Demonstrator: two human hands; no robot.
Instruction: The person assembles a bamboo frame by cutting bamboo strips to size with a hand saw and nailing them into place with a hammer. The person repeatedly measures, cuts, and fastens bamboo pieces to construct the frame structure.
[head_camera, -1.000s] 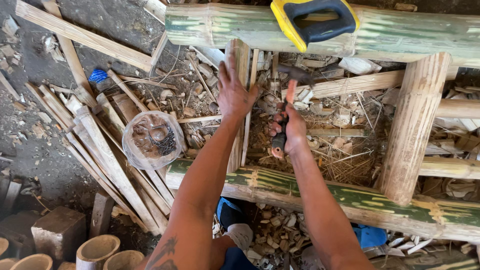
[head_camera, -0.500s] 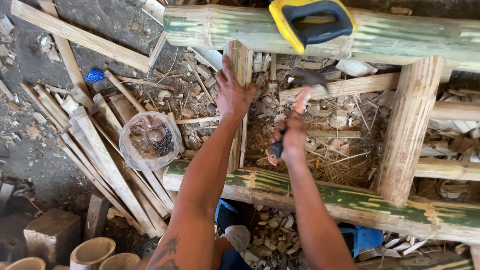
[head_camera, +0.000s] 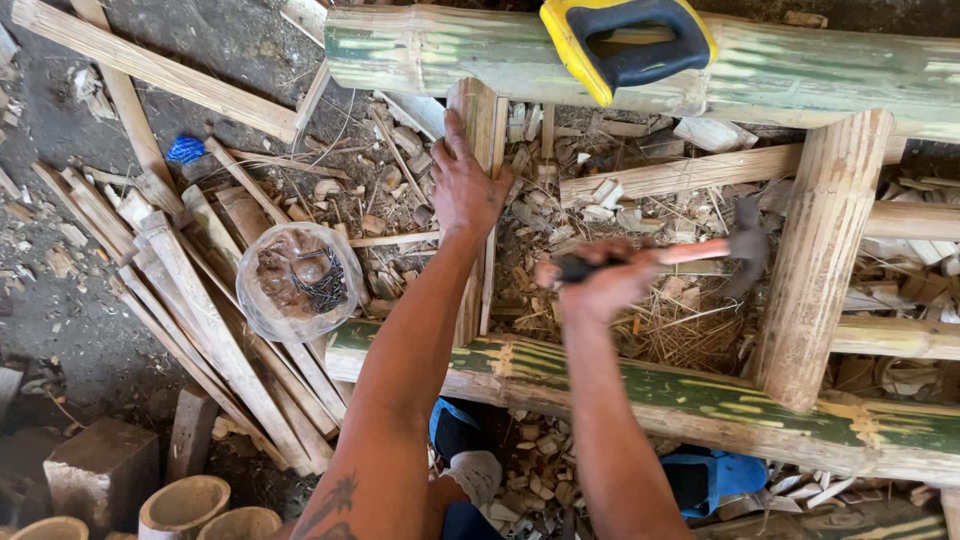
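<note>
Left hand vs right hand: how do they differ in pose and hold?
The left hand lies flat on the upright split bamboo slat, fingers spread; the right hand is fisted around the hammer. Left looks sharp, right is motion-blurred. Left sits nearer the top green bamboo pole. Both are bare.

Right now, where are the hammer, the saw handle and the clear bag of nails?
hammer (head_camera: 700, 250), head view, on its reddish shaft beyond the right hand.
saw handle (head_camera: 630, 40), head view, on its yellow and dark grip.
clear bag of nails (head_camera: 300, 282), head view, on the bag's middle.

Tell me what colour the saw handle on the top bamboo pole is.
Yellow with a black inner grip, seen in the head view: saw handle.
</note>
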